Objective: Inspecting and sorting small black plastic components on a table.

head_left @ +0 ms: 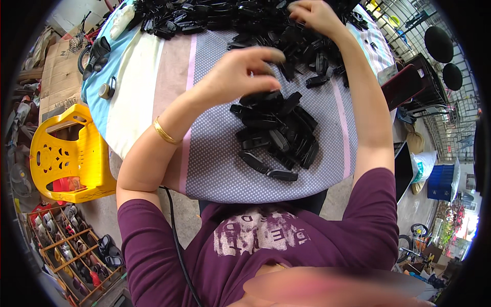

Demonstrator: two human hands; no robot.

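My left hand (pixel 243 74) hovers just above a small heap of black curved plastic pieces (pixel 279 138). Its fingers are bent and apart from the thumb, a little blurred, with nothing visible between them. Farther off, my right hand (pixel 316 18) reaches to the big pile of similar black pieces (pixel 204 18) along the table's far side. Its fingers are curled together at the pile; whatever they may grip is too small or hidden to name. Two pieces, one of them a black piece (pixel 282 175), lie at the near edge of the small heap.
A patterned cloth (pixel 215 158) covers the round table. On its left lie a small round metallic object (pixel 107 90) and a white bundle (pixel 121 21). A yellow plastic chair (pixel 76 153) stands at the left, above a shoe rack (pixel 69 250). A black cable (pixel 176 245) runs beside my left arm.
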